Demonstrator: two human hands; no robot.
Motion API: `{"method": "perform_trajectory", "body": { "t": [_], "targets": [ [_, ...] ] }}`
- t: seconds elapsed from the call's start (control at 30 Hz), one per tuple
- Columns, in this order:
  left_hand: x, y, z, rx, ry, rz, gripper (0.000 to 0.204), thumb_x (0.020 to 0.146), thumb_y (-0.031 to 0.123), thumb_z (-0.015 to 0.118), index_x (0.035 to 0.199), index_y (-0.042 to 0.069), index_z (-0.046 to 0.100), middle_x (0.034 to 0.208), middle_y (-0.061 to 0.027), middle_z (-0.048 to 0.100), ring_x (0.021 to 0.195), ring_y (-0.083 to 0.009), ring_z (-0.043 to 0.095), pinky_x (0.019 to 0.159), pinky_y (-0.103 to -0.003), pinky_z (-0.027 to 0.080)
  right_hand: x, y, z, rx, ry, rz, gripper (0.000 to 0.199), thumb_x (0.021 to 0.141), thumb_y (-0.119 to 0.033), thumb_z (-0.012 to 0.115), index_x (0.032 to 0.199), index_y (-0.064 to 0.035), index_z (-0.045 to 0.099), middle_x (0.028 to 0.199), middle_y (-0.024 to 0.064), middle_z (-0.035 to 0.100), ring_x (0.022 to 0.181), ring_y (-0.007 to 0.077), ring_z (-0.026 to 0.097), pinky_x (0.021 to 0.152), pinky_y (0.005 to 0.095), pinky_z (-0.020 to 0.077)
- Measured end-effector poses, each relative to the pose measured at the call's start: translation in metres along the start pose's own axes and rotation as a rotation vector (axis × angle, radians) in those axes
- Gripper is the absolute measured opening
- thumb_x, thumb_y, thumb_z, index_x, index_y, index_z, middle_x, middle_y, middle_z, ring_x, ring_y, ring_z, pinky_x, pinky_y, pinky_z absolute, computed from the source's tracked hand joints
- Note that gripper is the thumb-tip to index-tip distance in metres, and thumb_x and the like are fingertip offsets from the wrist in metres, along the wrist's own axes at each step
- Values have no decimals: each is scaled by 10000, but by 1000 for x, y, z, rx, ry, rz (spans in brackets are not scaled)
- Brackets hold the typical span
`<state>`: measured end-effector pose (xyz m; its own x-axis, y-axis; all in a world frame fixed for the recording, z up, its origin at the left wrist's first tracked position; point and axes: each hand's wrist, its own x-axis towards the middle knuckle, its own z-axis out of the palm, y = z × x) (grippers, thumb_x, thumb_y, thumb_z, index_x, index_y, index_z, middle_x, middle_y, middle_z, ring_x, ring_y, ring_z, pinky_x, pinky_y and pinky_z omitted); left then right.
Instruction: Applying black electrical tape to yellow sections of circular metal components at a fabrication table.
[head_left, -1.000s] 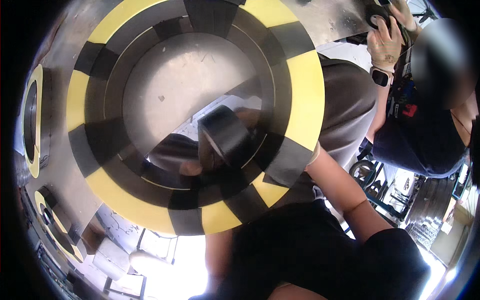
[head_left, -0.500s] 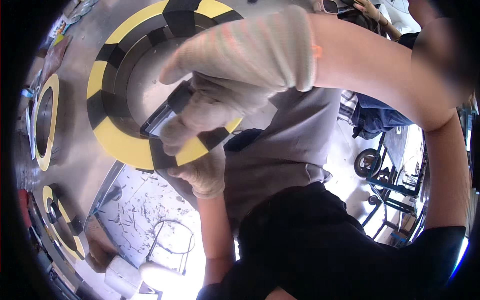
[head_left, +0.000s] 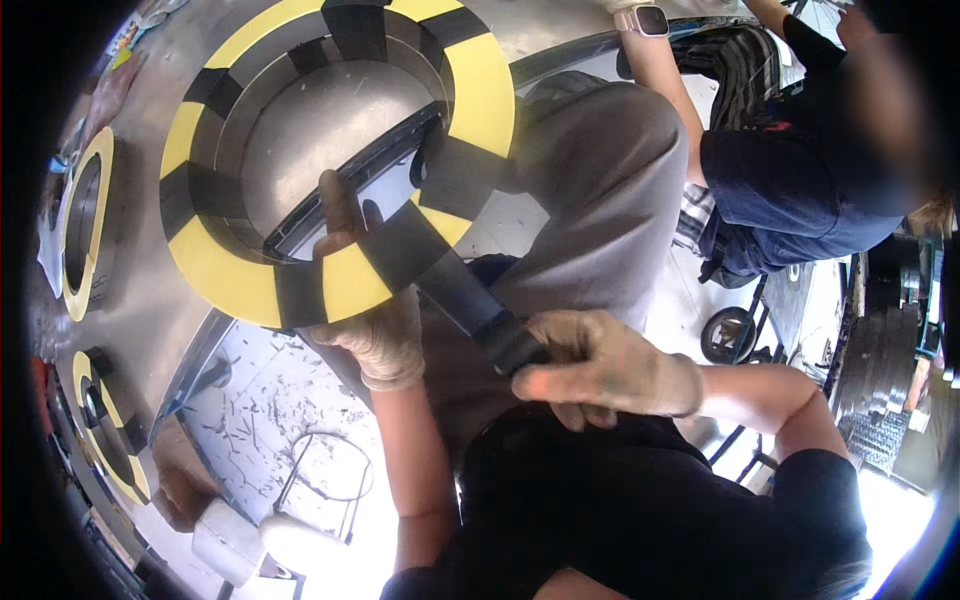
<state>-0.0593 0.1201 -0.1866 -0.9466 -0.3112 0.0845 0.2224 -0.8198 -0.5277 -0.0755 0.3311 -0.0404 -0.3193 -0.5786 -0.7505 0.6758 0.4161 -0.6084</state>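
Observation:
A large yellow-and-black banded ring (head_left: 480, 90) lies tilted across the metal table's edge and my lap. My left hand (head_left: 375, 335), in a pale work glove, grips its near rim from below, with fingers showing up through the opening. A black strip (head_left: 455, 285), which looks like tape, runs taut from that rim down to the right. My gloved right hand (head_left: 600, 365) pinches the strip's free end, clear of the ring. Part of the left palm is hidden under the rim.
Two more yellow-and-black rings, an upper one (head_left: 88, 225) and a lower one (head_left: 108, 430), lie at the left on the metal table (head_left: 240, 370). Dark scraps litter the floor (head_left: 245, 410). Another person (head_left: 800, 190) sits close by at the right, near a wheeled frame (head_left: 728, 335).
My right hand has come from above the ring down to the lower right, drawing the black strip out from the rim. The ring has shifted slightly; my left hand keeps its hold.

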Motion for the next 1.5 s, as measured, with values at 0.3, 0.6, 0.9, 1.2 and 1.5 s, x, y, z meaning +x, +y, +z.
{"method": "perform_trajectory", "body": {
  "t": [0.3,0.6,0.9,1.2,1.5],
  "targets": [
    [-22,24,-10,-1231,77,-325,478,1021,440,439,1314,78,546,1216,-137,588,1078,-310,573,853,-553,419,221,8,-68,-1020,206,-1336,533,857,-267,798,1301,-31,621,1275,117,670,1103,194,651,953,359,529],
    [-12,7,-1,-740,44,-241,381,980,302,556,1281,70,566,1328,-156,514,1175,-353,511,838,-563,437,202,-26,-86,-394,-125,-1180,639,871,-261,777,1408,-8,540,1327,143,631,1200,278,614,1039,388,485],
    [-2,-8,-15,260,-152,-189,438,1011,296,610,1365,55,516,1562,-189,399,1435,-372,391,1147,-489,422,65,-116,-105,-640,-159,-972,488,1080,-324,442,1331,80,552,811,153,709,631,125,671,563,204,532],
    [-19,2,-2,-901,178,-212,1097,651,805,748,1392,59,434,1363,-69,499,1335,-215,410,1186,-405,283,80,-182,-2,252,-414,477,387,1014,-183,603,1272,64,453,948,102,650,558,-1,522,489,144,492],
    [-17,12,-21,-667,13,-309,913,762,673,679,1383,27,501,1393,-130,509,1319,-277,435,1173,-431,292,-38,-79,-4,-111,-119,-241,522,1059,-430,518,1392,-27,509,573,59,612,383,25,471,366,158,307]
  ]
}}
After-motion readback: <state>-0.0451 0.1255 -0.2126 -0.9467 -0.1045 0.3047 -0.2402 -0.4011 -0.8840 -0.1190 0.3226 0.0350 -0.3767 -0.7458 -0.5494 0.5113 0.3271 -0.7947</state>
